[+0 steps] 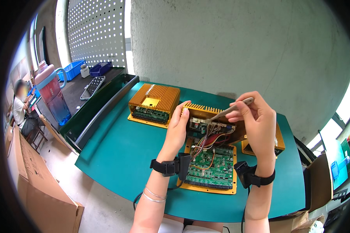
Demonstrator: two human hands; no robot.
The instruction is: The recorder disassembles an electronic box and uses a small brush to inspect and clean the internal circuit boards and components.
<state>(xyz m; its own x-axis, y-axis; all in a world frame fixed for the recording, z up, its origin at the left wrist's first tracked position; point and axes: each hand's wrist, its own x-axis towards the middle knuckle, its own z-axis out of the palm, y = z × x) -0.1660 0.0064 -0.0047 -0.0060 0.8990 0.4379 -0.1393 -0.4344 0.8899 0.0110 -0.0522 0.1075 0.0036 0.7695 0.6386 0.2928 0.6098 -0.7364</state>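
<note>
My left hand [177, 126] is closed on the left edge of a gold finned metal housing [200, 108], which stands tilted up with its inside facing me. My right hand [256, 118] pinches a slim grey tool [232, 110]. Its narrow tip reaches to a white connector [197, 120] inside the housing; whether it touches cannot be made out. Several coloured wires [213, 139] run from there down to a green circuit board [210, 165]. That board lies flat on a gold base plate [208, 190] in front of me. Black bands with small devices circle both wrists.
Gold finned units stand at the back left [153, 97] and right [279, 139] of the green table [116, 155]. A dark side table [76, 91] holds a bottle [52, 95], a phone [92, 87] and blue bins [73, 70]. Cardboard [42, 182] stands lower left. Another person [21, 105] sits far left.
</note>
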